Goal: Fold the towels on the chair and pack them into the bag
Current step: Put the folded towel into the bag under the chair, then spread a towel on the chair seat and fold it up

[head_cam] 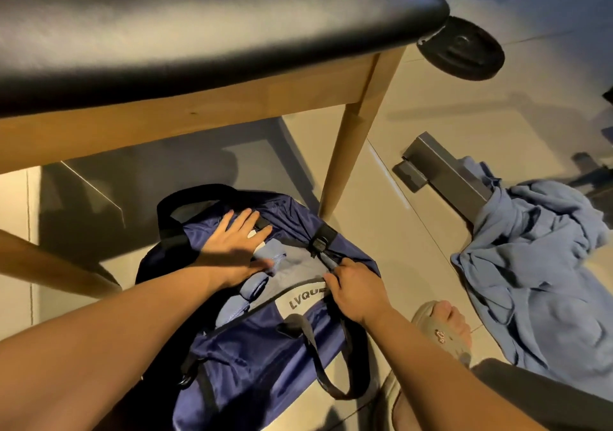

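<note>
Packing: left hand (232, 244) flat, pressing towel (295, 266) into bag (265, 347); right hand (356, 293) pinches black tab (331, 264). Next: likely zipping, towel held down.

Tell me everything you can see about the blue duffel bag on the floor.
The duffel bag is navy, of shiny nylon-looking cloth, with black webbing handles and a white label reading LVQUE. It lies on the tiled floor beside a wooden chair leg. Its top opening is parted and shows a light-blue towel inside. The left hand presses flat on its far side; the right hand pinches a black strap at the opening.
</note>
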The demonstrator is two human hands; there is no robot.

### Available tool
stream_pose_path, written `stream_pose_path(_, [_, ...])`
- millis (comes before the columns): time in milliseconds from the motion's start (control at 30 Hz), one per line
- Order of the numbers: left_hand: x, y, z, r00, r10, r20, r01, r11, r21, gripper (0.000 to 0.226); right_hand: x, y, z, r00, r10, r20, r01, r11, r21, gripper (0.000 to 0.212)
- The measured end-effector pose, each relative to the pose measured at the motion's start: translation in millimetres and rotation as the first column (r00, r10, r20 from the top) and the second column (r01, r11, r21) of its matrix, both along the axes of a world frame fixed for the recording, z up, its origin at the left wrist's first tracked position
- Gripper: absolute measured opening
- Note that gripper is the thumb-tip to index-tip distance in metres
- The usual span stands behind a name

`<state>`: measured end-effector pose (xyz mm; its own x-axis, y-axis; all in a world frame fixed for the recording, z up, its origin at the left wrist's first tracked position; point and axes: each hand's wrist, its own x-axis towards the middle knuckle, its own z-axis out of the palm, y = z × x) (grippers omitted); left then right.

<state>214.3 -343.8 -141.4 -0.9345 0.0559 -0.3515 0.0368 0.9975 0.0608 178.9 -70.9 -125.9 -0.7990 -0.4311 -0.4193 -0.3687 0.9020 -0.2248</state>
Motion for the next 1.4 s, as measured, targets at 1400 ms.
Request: stream_pose_path(1400, [-184,457,56,0.982,0.065,0.176,-0.183,0.531,0.827,0.042,-127,326,110,0.264,-0.758,0.596,0.904,-0.021,-0.427,0.034])
